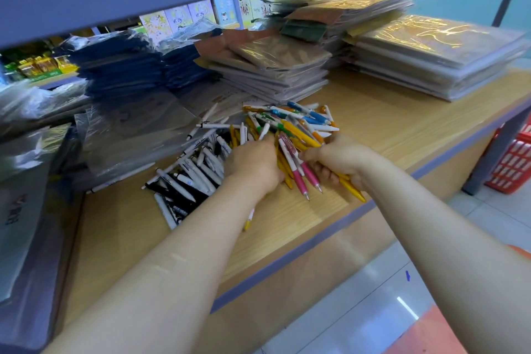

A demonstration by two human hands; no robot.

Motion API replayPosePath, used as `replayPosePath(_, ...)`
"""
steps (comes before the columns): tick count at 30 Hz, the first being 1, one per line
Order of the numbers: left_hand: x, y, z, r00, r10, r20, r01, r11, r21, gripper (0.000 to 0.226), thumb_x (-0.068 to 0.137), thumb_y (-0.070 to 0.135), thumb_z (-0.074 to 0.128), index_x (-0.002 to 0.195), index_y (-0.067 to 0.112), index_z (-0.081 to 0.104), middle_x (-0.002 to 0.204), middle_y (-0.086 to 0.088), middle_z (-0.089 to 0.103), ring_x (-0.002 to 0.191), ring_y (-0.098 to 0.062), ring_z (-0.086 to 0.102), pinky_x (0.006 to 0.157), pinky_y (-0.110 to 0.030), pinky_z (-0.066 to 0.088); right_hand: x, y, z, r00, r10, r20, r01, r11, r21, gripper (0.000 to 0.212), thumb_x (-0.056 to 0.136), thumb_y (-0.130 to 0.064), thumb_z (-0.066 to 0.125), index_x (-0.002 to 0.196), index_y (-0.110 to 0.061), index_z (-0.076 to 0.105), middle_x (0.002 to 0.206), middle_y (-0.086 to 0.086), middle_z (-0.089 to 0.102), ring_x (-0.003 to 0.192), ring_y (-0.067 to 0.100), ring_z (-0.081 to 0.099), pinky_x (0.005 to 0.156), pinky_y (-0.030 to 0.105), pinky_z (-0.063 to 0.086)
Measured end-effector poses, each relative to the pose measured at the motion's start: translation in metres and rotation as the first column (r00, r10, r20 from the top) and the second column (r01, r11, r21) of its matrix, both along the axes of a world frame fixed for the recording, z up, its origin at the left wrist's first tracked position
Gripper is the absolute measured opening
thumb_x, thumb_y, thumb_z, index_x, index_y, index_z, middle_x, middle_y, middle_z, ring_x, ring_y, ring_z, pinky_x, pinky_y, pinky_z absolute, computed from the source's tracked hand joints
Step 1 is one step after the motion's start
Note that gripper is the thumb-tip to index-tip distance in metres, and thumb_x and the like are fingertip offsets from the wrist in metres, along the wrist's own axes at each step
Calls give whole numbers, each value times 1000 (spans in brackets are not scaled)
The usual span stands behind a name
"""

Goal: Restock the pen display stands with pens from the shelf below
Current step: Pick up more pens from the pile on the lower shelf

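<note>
Head view: right hand (336, 158) grips pens (298, 181) over shelf (402, 129); left hand (253, 164) grip unclear

A stationery shop aisle: loose pens (290, 123) lie heaped on a wooden shelf (388, 129) beneath a person's left hand (254, 162) and right hand (339, 159). Beyond the hands stand stacks of plastic-wrapped notebooks (431, 66); farther back, racks of illustrated covers (178, 19). A red basket (517, 158) sits on the tiled floor (488, 210), right of the right hand.

L hand (253, 164): fingers buried in pens (290, 126), hold unclear. R hand (339, 158): fist hides its pens' middles. Under L wrist, a pen (248, 220) half covered. Pen print too small. Blurred: stacks (359, 8) beyond the grip.
</note>
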State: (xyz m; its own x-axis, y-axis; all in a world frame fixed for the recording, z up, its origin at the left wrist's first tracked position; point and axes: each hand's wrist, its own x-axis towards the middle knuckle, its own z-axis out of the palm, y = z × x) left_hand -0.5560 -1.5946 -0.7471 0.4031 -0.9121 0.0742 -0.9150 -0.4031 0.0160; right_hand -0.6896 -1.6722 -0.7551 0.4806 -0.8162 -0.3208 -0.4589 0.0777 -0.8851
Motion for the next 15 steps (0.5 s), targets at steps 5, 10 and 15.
replayPosePath(5,20,7,6,905,16,-424,-65,993,-103,52,77,31,73,124,35,51,97,1,61,75,-16,60,57,-27,46,-9,6,15,972,51,-231,-98,976,-195,30,86,-25,64,103,-8,46,68,11,59,59,24,52,57,35,41)
replayPosePath(10,37,17,23,547,-66,-835,-231,946,-226,28,87,15,61,111,29,60,68,-1,55,40,-8,45,36,-15,35,-26,10,27,921,111,-372,-194,961,-195,33,89,-35,65,95,-2,58,61,12,55,54,25,46,52,32,38)
replayPosePath(15,42,25,26,294,-159,-942,-346,901,-260,17,89,9,55,98,22,61,81,-14,47,37,-8,34,35,-14,24,-42,12,35,839,108,-533,-276,929,-246,27,92,-35,60,97,-8,57,59,7,54,48,21,48,50,26,40)
